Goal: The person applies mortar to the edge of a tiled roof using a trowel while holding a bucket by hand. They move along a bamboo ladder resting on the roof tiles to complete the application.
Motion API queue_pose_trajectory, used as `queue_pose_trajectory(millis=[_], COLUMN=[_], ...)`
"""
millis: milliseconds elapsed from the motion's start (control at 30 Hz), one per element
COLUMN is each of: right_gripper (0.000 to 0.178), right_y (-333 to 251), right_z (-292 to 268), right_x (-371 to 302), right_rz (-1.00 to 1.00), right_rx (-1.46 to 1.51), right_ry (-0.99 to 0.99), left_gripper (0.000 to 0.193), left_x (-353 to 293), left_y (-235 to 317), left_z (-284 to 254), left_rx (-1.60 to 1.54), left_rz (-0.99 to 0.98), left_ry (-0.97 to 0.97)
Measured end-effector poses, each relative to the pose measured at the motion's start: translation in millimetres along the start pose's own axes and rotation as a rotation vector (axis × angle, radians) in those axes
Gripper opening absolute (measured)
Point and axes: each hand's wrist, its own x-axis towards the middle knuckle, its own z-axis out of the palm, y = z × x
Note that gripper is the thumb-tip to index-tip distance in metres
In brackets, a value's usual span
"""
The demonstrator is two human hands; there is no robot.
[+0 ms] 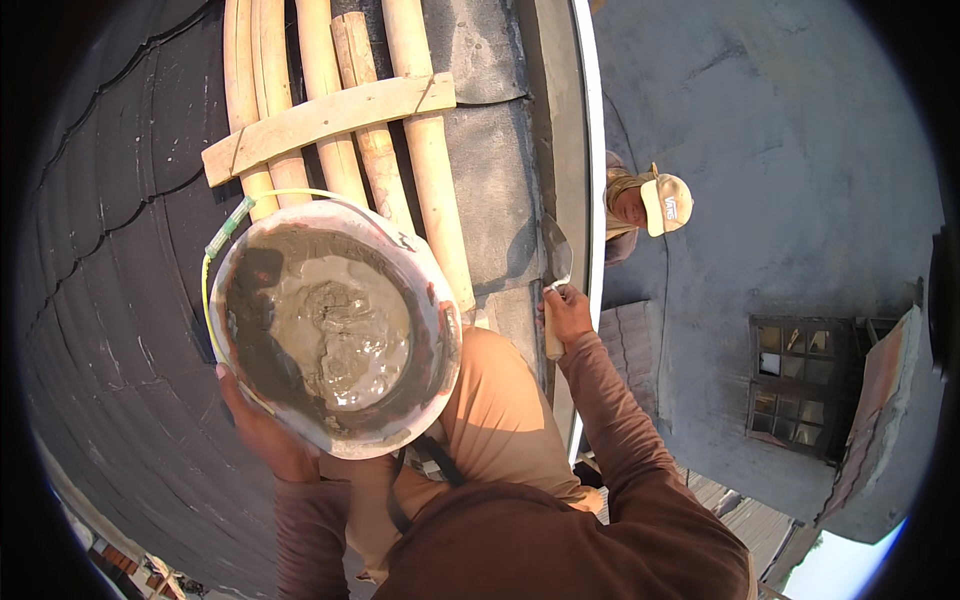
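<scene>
A bucket (437,395) with a pale, stained rim sits in front of me, tilted toward my lap. Wet grey mortar (345,335) lies inside it, and its wire handle with a green grip (230,226) rests at the far left of the rim. My left hand (262,432) is closed around the bucket's lower left side, its fingertips partly hidden. In my right hand (570,315) is a trowel (562,262), held by its wooden handle. The blade points away from me, over a grey mortared strip (565,130) along the roof edge.
Bamboo poles (335,150) tied under a wooden crosspiece (330,122) lie ahead on the roof. Dark roof tiles (110,270) spread left. Beyond the white edge (596,150) at right, a person in a cap (660,205) is lower down, near a grey wall (770,150) with a window (795,380).
</scene>
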Motion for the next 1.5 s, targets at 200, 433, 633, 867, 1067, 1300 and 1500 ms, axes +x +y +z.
queue_pose_trajectory(millis=[200,433,633,867,1067,1300,1500], right_gripper=[0.025,0.028,0.031,0.038,0.032,0.04,0.035], right_y=[-121,-52,-123,-234,-230,-145,-239], right_z=[20,-20,-13,16,3,-57,-26], right_x=[87,36,31,60,66,25,84], right_rz=[-0.141,0.179,-0.059,-0.592,-0.609,-0.588,-0.932], right_rx=[0.002,-0.022,-0.506,-1.899,-2.323,-2.371,-2.098], right_ry=[-0.082,-0.077,-0.061,0.351,0.297,-0.054,0.279], left_gripper=[0.055,0.052,0.057,0.058,0.058,0.047,0.054], left_x=[10,11,15,13,15,14,16], left_y=[-2,0,-4,5,5,10,6], left_z=[-6,-14,-27,-18,-23,-13,-20], left_rx=[-0.075,0.008,-0.082,0.019,0.005,0.057,-0.075], left_rz=[0.024,0.069,0.0,0.048,0.073,0.07,-0.008], left_ry=[0.011,0.178,0.167,0.223,0.148,0.236,0.173])
